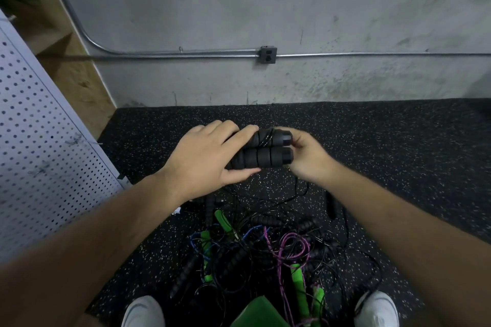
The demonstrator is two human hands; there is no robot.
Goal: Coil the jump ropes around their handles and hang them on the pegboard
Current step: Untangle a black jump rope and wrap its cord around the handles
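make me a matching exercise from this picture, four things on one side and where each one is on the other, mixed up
Things: 1 black handles; 2 pegboard; 3 outlet; 4 purple rope.
Places: A on the wall; B in the tangle on the floor; C far left of the view; D between the left hand and right hand.
Pairs: 1-D, 2-C, 3-A, 4-B.
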